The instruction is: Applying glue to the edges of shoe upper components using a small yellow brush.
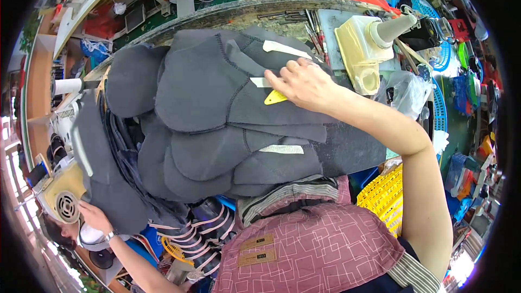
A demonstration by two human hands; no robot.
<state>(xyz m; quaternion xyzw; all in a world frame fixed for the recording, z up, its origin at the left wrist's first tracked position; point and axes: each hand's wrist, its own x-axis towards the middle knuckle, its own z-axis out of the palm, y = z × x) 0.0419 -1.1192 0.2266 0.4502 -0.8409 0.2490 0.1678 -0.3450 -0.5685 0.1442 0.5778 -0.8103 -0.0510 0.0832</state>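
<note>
Dark grey stitched fabric pieces (201,92) lie overlapped in a broad pile on the workbench in front of me. Pale strips lie on several of them, such as the white strip (285,50) at the far side. My right hand (306,84) rests over the pile's right part, closed round a small yellow flat tool (275,97) whose pointed end shows beside a stitched seam. At the left, a separate grey fabric panel (111,184) with a white strip hangs over the pile's side. My left hand (96,218) grips its lower left edge, fingertips partly hidden.
A cream plastic container (353,49) with a grey cone on top stands at the bench's right. Pens and thin tools (315,35) lie beside it. Near my left hand is a beige machine with a round grille (66,208). A yellow basket (382,198) sits by my right side.
</note>
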